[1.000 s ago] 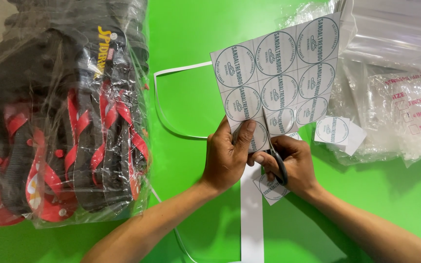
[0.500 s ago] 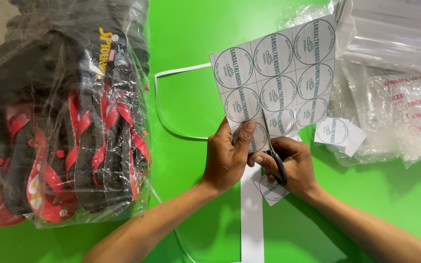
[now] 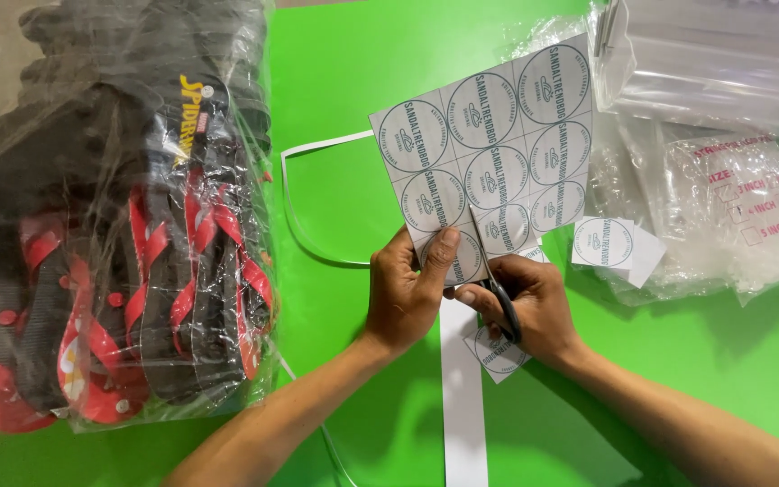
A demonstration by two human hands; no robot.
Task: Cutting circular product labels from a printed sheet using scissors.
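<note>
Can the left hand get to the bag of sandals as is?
Probably not right away: the left hand is pinching the sticker sheet while the right hand works the scissors. The green tabletop toward the bag of sandals holds only thin paper strips.

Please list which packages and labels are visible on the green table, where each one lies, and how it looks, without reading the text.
Label sheet: centre, held by the left hand; white, with round teal-ringed labels in rows.
Cut labels: right of the sheet; small white squares with a teal ring.
Cut label: under the right hand, which holds scissors.
Sandal bag: left; clear plastic, black and red sandals inside.
Clear bags: right; stacked, transparent, some with red print.
</note>
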